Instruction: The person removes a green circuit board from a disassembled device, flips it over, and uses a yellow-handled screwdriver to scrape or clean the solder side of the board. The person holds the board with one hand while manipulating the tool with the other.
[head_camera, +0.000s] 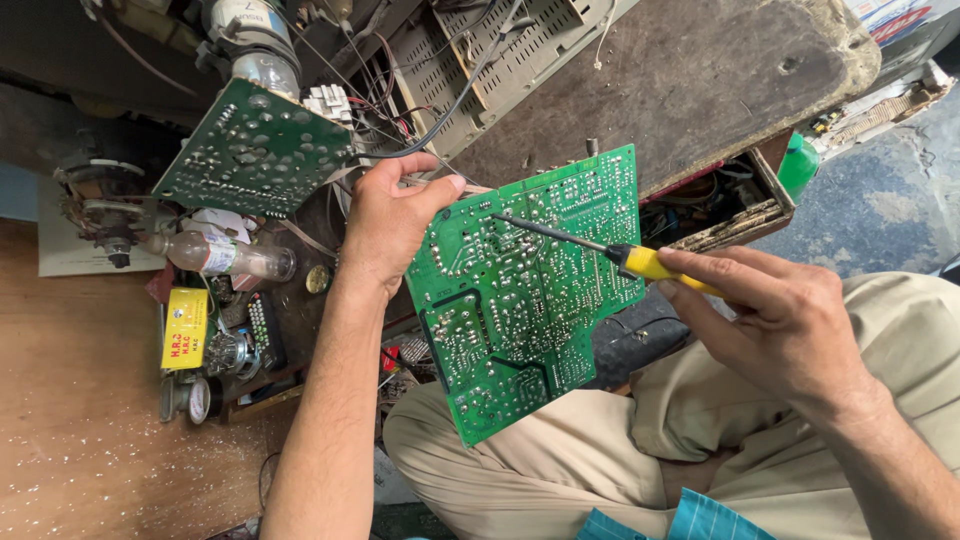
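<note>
Head view: we're holding a green board (525, 290) up over our lap, solder side facing us, tilted. Left hand (385, 220) is gripping its top left corner, thumb lying along the upper edge, fingers going behind it. Right hand (785, 320) is closed around the yellow handle of a soldering iron (610, 252); its dark tip is touching the board near the upper left, just beside the left thumb. Hands are well apart, each clamped on its own item.

A second board (255, 150) is hanging tilted at upper left, wires running from it. Under it we're seeing a clear bottle (220, 255) lying on its side, a yellow tin (185, 328) and small parts near them. A worn wooden bench (690, 70) is sitting behind the held board, and a green bottle (797, 165) is standing at its right end.
</note>
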